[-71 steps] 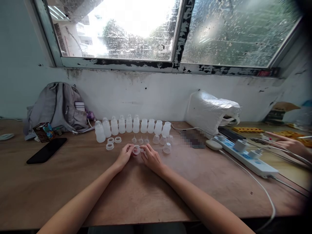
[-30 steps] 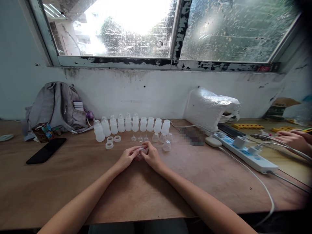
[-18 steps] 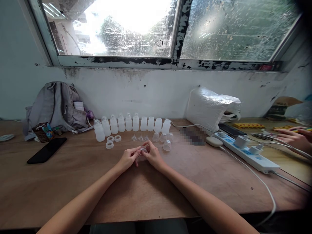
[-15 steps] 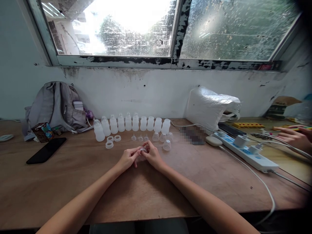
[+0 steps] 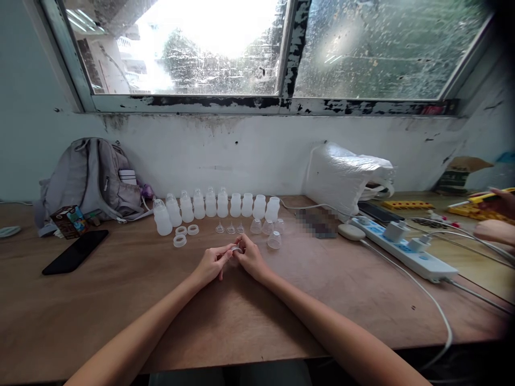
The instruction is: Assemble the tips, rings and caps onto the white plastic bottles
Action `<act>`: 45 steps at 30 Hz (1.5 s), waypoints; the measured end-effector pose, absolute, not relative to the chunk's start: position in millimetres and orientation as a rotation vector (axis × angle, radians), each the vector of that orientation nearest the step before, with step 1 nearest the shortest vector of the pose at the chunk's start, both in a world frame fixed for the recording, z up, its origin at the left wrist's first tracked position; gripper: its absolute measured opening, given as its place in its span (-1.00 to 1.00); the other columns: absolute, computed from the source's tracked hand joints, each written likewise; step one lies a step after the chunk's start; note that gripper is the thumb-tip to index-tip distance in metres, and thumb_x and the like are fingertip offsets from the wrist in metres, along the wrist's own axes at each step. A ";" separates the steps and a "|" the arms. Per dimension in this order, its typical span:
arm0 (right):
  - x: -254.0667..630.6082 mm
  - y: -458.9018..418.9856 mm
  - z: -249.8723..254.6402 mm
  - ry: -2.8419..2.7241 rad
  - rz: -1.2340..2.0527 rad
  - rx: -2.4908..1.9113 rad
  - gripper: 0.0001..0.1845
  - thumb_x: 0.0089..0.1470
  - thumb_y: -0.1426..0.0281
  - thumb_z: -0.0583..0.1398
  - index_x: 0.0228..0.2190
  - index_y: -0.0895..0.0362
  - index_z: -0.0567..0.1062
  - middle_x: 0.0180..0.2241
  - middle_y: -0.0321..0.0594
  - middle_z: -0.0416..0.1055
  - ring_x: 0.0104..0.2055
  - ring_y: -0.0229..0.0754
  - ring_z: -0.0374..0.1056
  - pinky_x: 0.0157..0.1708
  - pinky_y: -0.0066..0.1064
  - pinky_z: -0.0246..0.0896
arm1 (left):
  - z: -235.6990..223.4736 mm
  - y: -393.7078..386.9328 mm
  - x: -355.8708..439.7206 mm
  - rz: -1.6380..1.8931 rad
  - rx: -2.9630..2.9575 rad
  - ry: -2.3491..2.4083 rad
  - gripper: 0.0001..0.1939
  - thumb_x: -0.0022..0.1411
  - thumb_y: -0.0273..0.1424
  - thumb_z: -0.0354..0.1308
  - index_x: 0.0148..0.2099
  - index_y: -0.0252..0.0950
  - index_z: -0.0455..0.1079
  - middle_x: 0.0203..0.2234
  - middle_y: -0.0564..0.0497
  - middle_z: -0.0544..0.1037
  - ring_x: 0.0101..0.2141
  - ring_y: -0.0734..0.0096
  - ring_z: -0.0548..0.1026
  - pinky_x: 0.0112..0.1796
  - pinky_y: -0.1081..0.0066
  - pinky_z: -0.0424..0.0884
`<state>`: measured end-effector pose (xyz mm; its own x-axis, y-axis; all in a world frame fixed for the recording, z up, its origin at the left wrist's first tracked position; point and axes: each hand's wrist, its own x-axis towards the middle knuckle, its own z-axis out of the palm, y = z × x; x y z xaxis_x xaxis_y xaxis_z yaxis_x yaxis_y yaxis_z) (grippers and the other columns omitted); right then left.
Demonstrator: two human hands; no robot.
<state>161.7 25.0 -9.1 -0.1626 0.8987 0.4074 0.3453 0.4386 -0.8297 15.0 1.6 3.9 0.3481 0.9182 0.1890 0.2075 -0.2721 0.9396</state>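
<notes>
My left hand (image 5: 211, 264) and my right hand (image 5: 251, 257) meet above the table, fingers closed around a small whitish bottle collar ring (image 5: 236, 250). The fingers partly cover it, and I cannot tell whether a teat sits inside. Just beyond my hands, three clear bottle teats (image 5: 230, 228) stand in a row. Three loose collar rings (image 5: 179, 241) lie to the left. On the right are several clear dome caps (image 5: 274, 240). Behind them runs a line of frosted baby bottles (image 5: 211, 202); the left ones have tops fitted, while the right ones are open-mouthed.
On the left are a black phone (image 5: 75, 252), a small box (image 5: 69, 221) and a grey backpack (image 5: 90, 179). To the right lie a power strip (image 5: 406, 252) with cables, a round white device (image 5: 352, 232) and a white bag (image 5: 341, 177). Another person's hand (image 5: 497, 230) is at the far right.
My hands keep almost the same pose around the collar ring. At the far right, the other person's hands have shifted, and a yellow object shows there. The view has moved slightly.
</notes>
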 end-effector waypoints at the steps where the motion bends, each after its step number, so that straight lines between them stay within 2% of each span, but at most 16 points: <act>1: 161.6 24.7 -8.7 -1.725 0.717 -1.082 -0.89 -0.21 0.48 0.07 -0.50 0.12 0.23 -0.66 -0.46 0.09 -0.60 -0.35 0.04 -0.60 -0.54 -0.07 | 4.3 1.3 15.2 0.990 1.713 1.013 -0.57 0.13 -0.19 -0.02 0.01 -0.26 0.31 -0.42 -0.02 0.53 -0.82 0.66 0.25 -0.81 0.59 0.12; 7: 160.9 22.9 -5.2 -1.726 0.721 -1.123 -0.89 -0.23 0.49 0.06 -0.50 0.12 0.24 -0.65 -0.45 0.11 -0.60 -0.34 0.05 -0.59 -0.53 -0.06 | 5.0 -0.9 16.1 0.981 1.750 1.020 -0.58 0.15 -0.21 -0.04 0.01 -0.29 0.30 -0.44 -0.02 0.53 -0.80 0.65 0.26 -0.78 0.58 0.16; 14: 160.4 25.3 -8.7 -1.722 0.664 -1.137 -0.89 -0.25 0.50 0.06 -0.52 0.12 0.25 -0.66 -0.45 0.11 -0.60 -0.34 0.06 -0.59 -0.53 -0.05 | 4.8 -1.4 16.5 0.947 1.755 0.991 -0.53 0.09 -0.30 0.03 0.07 -0.26 0.22 -0.50 0.03 0.49 -0.79 0.65 0.26 -0.75 0.58 0.21; 21: 159.0 23.7 -4.8 -1.676 0.762 -1.138 -0.90 -0.16 0.41 0.10 -0.47 0.16 0.35 -0.60 -0.37 0.25 -0.58 -0.34 0.15 -0.58 -0.52 0.06 | 0.8 4.9 20.3 1.079 1.775 1.149 -0.72 0.13 -0.33 -0.06 -0.10 -0.25 0.24 -0.55 0.10 0.48 -0.81 0.63 0.28 -0.74 0.58 0.20; 25: 158.4 19.9 -1.6 -1.690 0.997 -1.041 -0.73 0.00 0.27 0.02 -0.30 0.15 0.36 -0.54 -0.33 0.29 -0.67 -0.38 0.12 -0.70 -0.54 0.03 | -1.0 11.3 15.1 1.156 1.654 1.180 -0.79 0.13 -0.32 -0.08 -0.19 -0.27 0.22 -0.54 0.10 0.44 -0.82 0.65 0.24 -0.76 0.59 0.17; 27: 159.1 20.9 -1.7 -1.695 0.958 -1.038 -0.70 0.04 0.24 -0.01 -0.28 0.15 0.38 -0.52 -0.31 0.30 -0.64 -0.37 0.14 -0.67 -0.53 0.04 | -0.3 13.3 12.9 1.162 1.560 1.125 -0.79 0.12 -0.30 -0.08 -0.21 -0.27 0.20 -0.55 0.12 0.41 -0.82 0.67 0.23 -0.77 0.60 0.15; 31: 162.7 25.8 -2.2 -1.759 0.789 -1.027 -0.74 0.03 0.27 0.02 -0.43 0.16 0.42 -0.51 -0.30 0.32 -0.49 -0.32 0.19 -0.50 -0.51 0.10 | 0.4 14.3 12.0 1.128 1.383 0.984 -0.78 0.09 -0.30 -0.04 -0.20 -0.24 0.16 -0.59 0.16 0.36 -0.81 0.69 0.20 -0.77 0.63 0.10; 35: 165.6 25.8 1.7 -1.856 0.884 -1.014 -0.64 0.06 0.24 -0.02 -0.60 0.18 0.37 -0.69 -0.37 0.16 -0.63 -0.36 0.06 -0.62 -0.53 -0.04 | -0.8 13.3 12.8 1.083 1.270 0.888 -0.74 0.06 -0.30 -0.01 -0.17 -0.22 0.15 -0.57 0.15 0.38 -0.79 0.70 0.22 -0.75 0.64 0.12; 37: 166.0 23.8 5.0 -1.856 0.931 -1.007 -0.64 0.06 0.22 -0.02 -0.60 0.18 0.35 -0.73 -0.41 0.09 -0.67 -0.38 0.00 -0.65 -0.54 -0.09 | 0.1 12.2 12.6 1.060 1.247 0.889 -0.73 0.08 -0.26 -0.03 -0.15 -0.22 0.16 -0.56 0.14 0.39 -0.79 0.69 0.23 -0.75 0.63 0.13; 41: 166.2 20.0 9.7 -1.849 0.949 -1.006 -0.65 0.05 0.22 0.00 -0.61 0.18 0.33 -0.74 -0.42 0.08 -0.68 -0.40 -0.03 -0.66 -0.54 -0.12 | 4.6 9.8 11.3 1.000 1.200 0.917 -0.60 0.14 -0.08 -0.20 -0.11 -0.24 0.14 -0.56 0.09 0.39 -0.79 0.63 0.26 -0.78 0.62 0.11; 45: 167.3 19.5 9.6 -1.864 0.949 -1.004 -0.68 0.04 0.23 0.02 -0.56 0.19 0.36 -0.73 -0.42 0.10 -0.67 -0.40 -0.01 -0.65 -0.54 -0.11 | 6.2 9.9 10.8 1.017 1.277 0.929 -0.62 0.11 -0.06 -0.13 -0.18 -0.25 0.16 -0.56 0.13 0.34 -0.82 0.72 0.17 -0.81 0.66 0.00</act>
<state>167.3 19.5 9.6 -0.3662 0.8840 0.2904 0.2850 0.4036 -0.8694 10.8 9.9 6.2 0.2993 0.9541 0.0082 -0.0777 0.0159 0.9969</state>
